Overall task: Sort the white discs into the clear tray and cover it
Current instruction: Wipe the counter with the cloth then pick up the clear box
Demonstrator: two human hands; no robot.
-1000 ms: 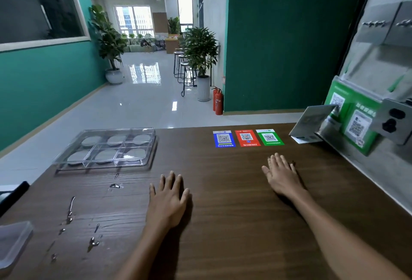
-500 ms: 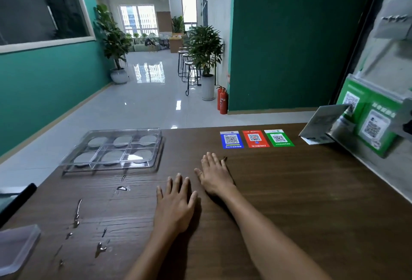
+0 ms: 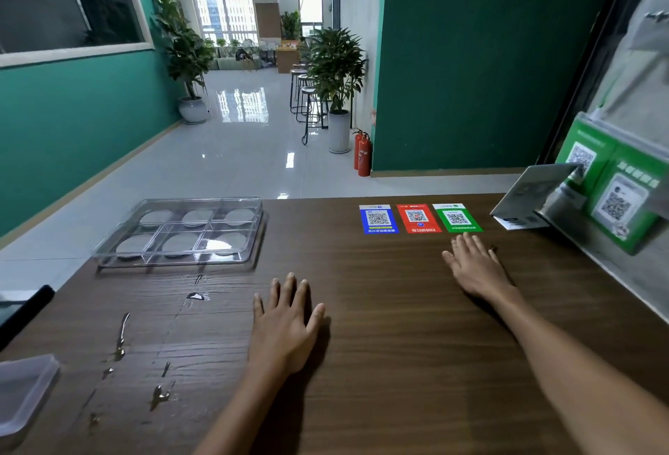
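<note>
Both hands flat on the grained wood table, holding nothing: left hand mid-table, right hand just short of the green sticker. Clear tray, lidded, far left; six round white discs, one per compartment.

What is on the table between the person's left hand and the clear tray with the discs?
In the head view, only wet streaks and droplets lie on the wooden table between the left hand and the clear tray; no object sits there.
</note>
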